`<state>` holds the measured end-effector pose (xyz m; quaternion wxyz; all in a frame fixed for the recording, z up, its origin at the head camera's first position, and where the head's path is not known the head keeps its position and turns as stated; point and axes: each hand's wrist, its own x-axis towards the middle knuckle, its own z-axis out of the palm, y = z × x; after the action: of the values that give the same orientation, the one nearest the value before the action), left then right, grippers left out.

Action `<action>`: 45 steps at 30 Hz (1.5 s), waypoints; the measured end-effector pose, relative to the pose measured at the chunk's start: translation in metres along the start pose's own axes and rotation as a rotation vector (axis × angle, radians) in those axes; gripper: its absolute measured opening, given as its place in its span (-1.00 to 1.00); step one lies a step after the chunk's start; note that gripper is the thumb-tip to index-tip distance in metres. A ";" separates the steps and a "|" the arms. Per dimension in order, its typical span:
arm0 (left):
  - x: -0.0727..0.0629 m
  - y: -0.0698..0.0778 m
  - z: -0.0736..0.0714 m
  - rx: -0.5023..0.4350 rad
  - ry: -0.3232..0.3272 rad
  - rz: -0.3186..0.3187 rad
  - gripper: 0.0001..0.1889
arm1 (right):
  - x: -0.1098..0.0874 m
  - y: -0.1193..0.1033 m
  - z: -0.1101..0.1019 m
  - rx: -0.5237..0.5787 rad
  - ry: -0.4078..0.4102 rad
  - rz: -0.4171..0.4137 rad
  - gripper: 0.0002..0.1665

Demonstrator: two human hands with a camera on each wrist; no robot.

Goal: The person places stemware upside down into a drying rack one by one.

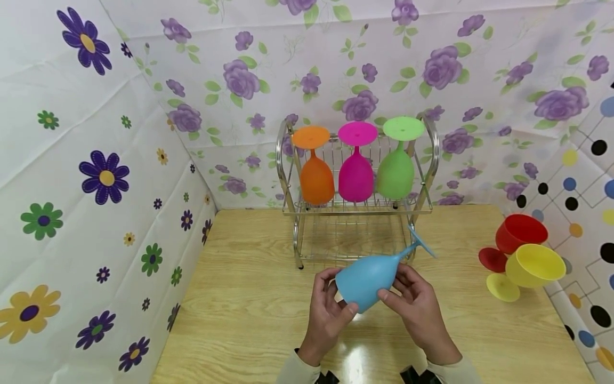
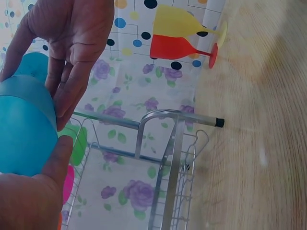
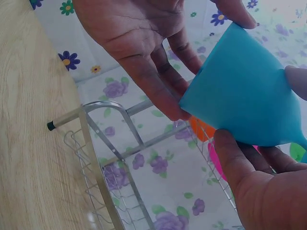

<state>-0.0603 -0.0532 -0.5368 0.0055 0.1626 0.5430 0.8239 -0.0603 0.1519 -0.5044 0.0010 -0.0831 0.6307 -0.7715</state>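
Starting wide with the rose-printed sheet (image 1: 297, 53) across the back, flanked by a daisy-printed sheet (image 1: 91, 229) on the left and a dotted sheet (image 1: 582, 160) on the right. Dropping now to the counter (image 1: 249, 298), pale and wood-grained. On to the wire rack (image 1: 357, 213), silver, two-tiered, set at the back of the counter. Down to goblet size, and straight to the blue goblet (image 1: 366, 280): held up over the counter just in front of the rack, tilted, rim to the lower left, foot to the upper right. Catching on the upper tier, upside down in a row, the orange goblet (image 1: 316, 181), the magenta goblet (image 1: 356, 181) and the green goblet (image 1: 395, 173). Swinging well over to the right for the red goblet (image 1: 520, 232) and the yellow goblet (image 1: 525, 269), upright side by side. Closing in on the grasp: seeing the left hand (image 1: 326, 309) pinching the blue goblet at its rim, thumb in front, and the right hand (image 1: 417, 304) gripping its bowl towards the stem.
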 end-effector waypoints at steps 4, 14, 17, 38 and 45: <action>0.001 -0.001 -0.004 0.046 -0.015 0.012 -0.30 | 0.002 0.000 0.000 0.002 -0.007 -0.012 -0.27; 0.003 0.002 -0.023 0.171 -0.023 0.076 -0.36 | 0.003 -0.003 -0.001 -0.034 -0.037 -0.065 -0.24; 0.005 0.004 -0.031 0.194 0.026 0.081 -0.41 | 0.003 -0.003 -0.001 -0.084 -0.030 -0.085 -0.26; 0.041 -0.011 -0.074 0.644 0.487 0.024 -0.55 | 0.019 0.012 0.012 -0.411 0.005 -0.124 0.08; 0.059 -0.026 -0.097 0.714 0.550 -0.016 -0.55 | 0.033 0.026 0.015 -0.457 -0.028 -0.165 0.06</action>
<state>-0.1474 -0.1180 -0.5786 -0.1889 -0.0748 0.7756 0.5976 -0.0932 0.1284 -0.5227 -0.0722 -0.1429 0.7799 -0.6051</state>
